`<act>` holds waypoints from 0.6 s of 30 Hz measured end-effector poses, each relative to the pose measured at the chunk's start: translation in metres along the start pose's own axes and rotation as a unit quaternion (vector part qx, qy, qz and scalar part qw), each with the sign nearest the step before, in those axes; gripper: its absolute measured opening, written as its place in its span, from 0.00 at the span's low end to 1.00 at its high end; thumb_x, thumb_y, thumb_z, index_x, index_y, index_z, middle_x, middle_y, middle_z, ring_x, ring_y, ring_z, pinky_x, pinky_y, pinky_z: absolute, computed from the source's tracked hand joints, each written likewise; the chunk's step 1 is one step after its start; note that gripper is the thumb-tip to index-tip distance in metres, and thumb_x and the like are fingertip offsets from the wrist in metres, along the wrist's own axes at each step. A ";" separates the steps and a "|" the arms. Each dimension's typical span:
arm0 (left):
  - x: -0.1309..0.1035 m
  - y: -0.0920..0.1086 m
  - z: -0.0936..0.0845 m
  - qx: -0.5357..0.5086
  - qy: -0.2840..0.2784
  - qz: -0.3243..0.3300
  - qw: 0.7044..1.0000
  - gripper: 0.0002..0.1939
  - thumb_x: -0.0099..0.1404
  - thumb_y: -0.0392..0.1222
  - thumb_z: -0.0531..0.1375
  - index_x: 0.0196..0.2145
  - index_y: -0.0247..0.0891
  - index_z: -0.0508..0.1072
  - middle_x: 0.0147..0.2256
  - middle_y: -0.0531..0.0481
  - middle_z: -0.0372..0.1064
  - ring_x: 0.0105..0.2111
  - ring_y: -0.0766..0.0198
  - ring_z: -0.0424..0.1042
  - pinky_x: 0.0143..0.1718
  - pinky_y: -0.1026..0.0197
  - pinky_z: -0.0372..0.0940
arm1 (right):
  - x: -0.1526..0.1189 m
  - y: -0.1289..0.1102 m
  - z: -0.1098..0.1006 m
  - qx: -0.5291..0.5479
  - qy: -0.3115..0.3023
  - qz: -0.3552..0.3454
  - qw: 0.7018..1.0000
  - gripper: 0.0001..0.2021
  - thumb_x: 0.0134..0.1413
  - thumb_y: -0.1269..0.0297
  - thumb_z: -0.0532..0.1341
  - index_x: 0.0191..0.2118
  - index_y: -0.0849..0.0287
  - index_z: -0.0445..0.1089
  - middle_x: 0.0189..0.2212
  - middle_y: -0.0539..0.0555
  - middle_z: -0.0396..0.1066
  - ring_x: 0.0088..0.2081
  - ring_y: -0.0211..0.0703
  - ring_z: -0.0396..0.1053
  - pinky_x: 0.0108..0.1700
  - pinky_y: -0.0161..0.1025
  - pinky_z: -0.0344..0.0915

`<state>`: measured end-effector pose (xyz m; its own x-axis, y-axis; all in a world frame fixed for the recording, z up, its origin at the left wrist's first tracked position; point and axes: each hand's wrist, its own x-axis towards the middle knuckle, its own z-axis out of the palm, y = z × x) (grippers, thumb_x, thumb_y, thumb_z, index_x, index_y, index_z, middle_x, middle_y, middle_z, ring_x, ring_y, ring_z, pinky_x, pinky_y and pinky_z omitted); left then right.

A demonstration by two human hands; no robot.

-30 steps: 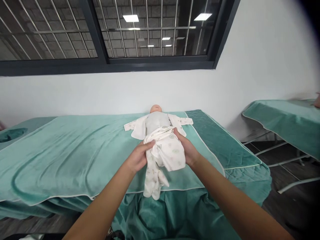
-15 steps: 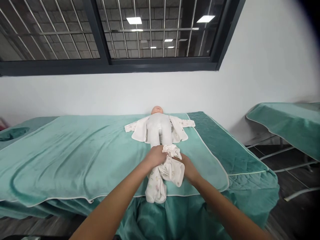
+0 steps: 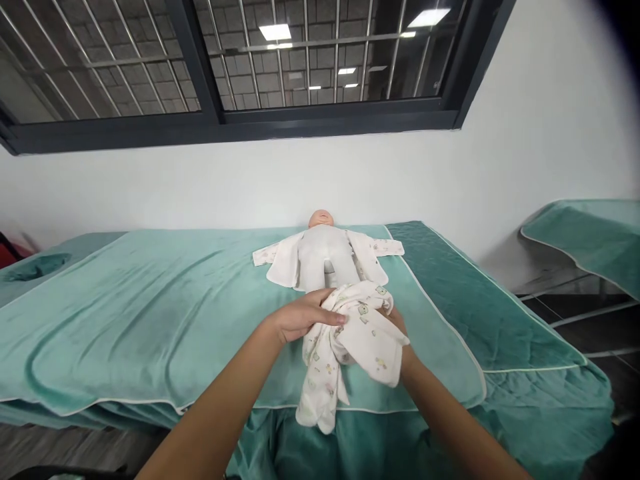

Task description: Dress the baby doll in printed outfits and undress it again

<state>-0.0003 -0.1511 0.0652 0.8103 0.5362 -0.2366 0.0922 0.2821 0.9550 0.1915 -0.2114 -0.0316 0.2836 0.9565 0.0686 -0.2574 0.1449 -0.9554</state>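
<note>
A doll (image 3: 325,248) with a grey-white cloth body and a pinkish head lies on its back on the green bed cover. Beneath it a printed white jacket (image 3: 285,265) is spread open, sleeves out to both sides. Bunched white printed cloth (image 3: 370,333) is between my hands over the doll's lower legs, and one part hangs towards the bed's front edge. My left hand (image 3: 305,315) grips its left side, thumb on top. My right hand (image 3: 400,327) holds the right side, its fingers mostly hidden behind the fabric.
The bed (image 3: 140,313) has a light green cover over darker green quilting (image 3: 465,307). A white wall (image 3: 225,187) and a dark-framed barred window (image 3: 320,123) stand behind. Another green-covered bed (image 3: 595,233) with metal legs is at the right.
The bunched cloth has opened out and spread larger between my hands. My left thumb now lies across it, and my right hand has moved right. The view has shifted slightly.
</note>
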 end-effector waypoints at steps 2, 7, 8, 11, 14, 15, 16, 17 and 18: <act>0.006 0.000 -0.011 0.006 0.019 0.002 1.000 0.33 0.49 0.42 0.73 0.53 0.38 0.73 0.50 0.41 0.74 0.51 0.51 0.72 0.50 0.56 0.66 | 0.012 0.001 0.000 -0.062 0.032 -0.039 0.997 0.13 0.53 0.52 0.64 0.43 0.49 0.72 0.46 0.55 0.75 0.49 0.57 0.70 0.51 0.50 0.65; 0.023 0.016 -0.033 0.092 0.043 0.023 0.995 0.29 0.49 0.40 0.71 0.51 0.37 0.74 0.48 0.43 0.74 0.52 0.49 0.70 0.52 0.54 0.64 | 0.040 0.004 0.001 -0.156 0.055 -0.088 0.982 0.14 0.56 0.53 0.59 0.42 0.56 0.71 0.42 0.55 0.74 0.45 0.50 0.67 0.50 0.45 0.63; 0.025 0.021 -0.036 0.120 0.053 0.025 0.991 0.28 0.50 0.40 0.70 0.49 0.37 0.74 0.47 0.43 0.74 0.52 0.49 0.70 0.52 0.54 0.64 | 0.045 0.005 0.001 -0.168 0.050 -0.095 0.980 0.13 0.56 0.54 0.59 0.42 0.56 0.71 0.41 0.54 0.74 0.44 0.49 0.67 0.49 0.44 0.63; 0.033 0.030 -0.040 0.222 0.084 0.034 0.971 0.23 0.49 0.40 0.69 0.45 0.38 0.75 0.45 0.47 0.73 0.50 0.50 0.70 0.48 0.56 0.64 | 0.057 0.008 -0.001 -0.171 0.059 -0.117 0.976 0.12 0.56 0.56 0.58 0.41 0.56 0.70 0.39 0.53 0.74 0.42 0.47 0.67 0.48 0.43 0.62; 0.044 0.028 -0.040 0.263 0.116 0.071 0.955 0.20 0.51 0.41 0.66 0.43 0.38 0.74 0.43 0.49 0.73 0.45 0.53 0.71 0.44 0.57 0.64 | 0.070 0.011 -0.004 -0.178 0.097 -0.139 0.969 0.11 0.54 0.58 0.56 0.39 0.57 0.70 0.39 0.53 0.74 0.41 0.47 0.67 0.46 0.43 0.63; 0.048 0.026 -0.040 0.266 0.132 0.090 0.951 0.19 0.51 0.41 0.65 0.42 0.37 0.74 0.42 0.49 0.73 0.44 0.54 0.71 0.44 0.58 0.64 | 0.074 0.011 -0.006 -0.187 0.104 -0.145 0.966 0.11 0.54 0.59 0.56 0.39 0.57 0.70 0.38 0.53 0.73 0.40 0.47 0.67 0.45 0.42 0.63; 0.053 0.024 -0.040 0.269 0.152 0.108 0.945 0.17 0.52 0.41 0.65 0.41 0.36 0.74 0.41 0.49 0.73 0.43 0.55 0.71 0.43 0.58 0.64 | 0.078 0.011 -0.007 -0.196 0.107 -0.148 0.963 0.10 0.53 0.59 0.56 0.39 0.57 0.70 0.38 0.53 0.73 0.40 0.46 0.66 0.45 0.42 0.62; 0.058 0.021 -0.041 0.278 0.173 0.123 0.937 0.16 0.52 0.41 0.64 0.40 0.36 0.74 0.40 0.49 0.73 0.42 0.56 0.71 0.43 0.58 0.63 | 0.083 0.010 -0.008 -0.205 0.107 -0.149 0.961 0.10 0.53 0.60 0.56 0.38 0.57 0.70 0.38 0.52 0.73 0.39 0.46 0.66 0.44 0.42 0.62; 0.063 0.019 -0.042 0.293 0.194 0.137 0.926 0.15 0.52 0.40 0.64 0.40 0.36 0.74 0.40 0.49 0.73 0.41 0.57 0.71 0.43 0.59 0.63 | 0.087 0.010 -0.009 -0.212 0.106 -0.149 0.960 0.09 0.53 0.60 0.56 0.37 0.57 0.69 0.36 0.51 0.72 0.38 0.46 0.65 0.43 0.42 0.62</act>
<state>0.0284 -0.0782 0.0606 0.5911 0.8014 0.0911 0.3036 -0.3257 0.8954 0.2219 -0.1289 -0.0372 0.4792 0.8094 0.3395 0.2500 0.2449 -0.9368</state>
